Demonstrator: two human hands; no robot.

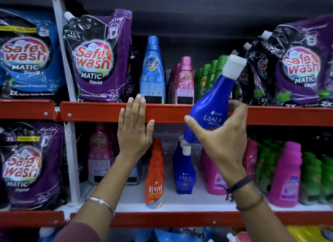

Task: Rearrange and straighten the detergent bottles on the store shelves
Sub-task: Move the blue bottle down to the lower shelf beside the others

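Observation:
My right hand grips a dark blue Ujala bottle with a white cap, tilted to the right, in front of the red edge of the upper shelf. My left hand lies flat and open against that red edge, holding nothing. On the lower shelf a second blue Ujala bottle stands upright beside an orange Revive bottle. On the upper shelf stand a light blue bottle, pink bottles and green bottles.
Purple and blue Safewash pouches fill the shelf ends at left and right. Pink bottles and green bottles crowd the lower shelf's right side. A white upright post divides the shelving bays. More packs show below.

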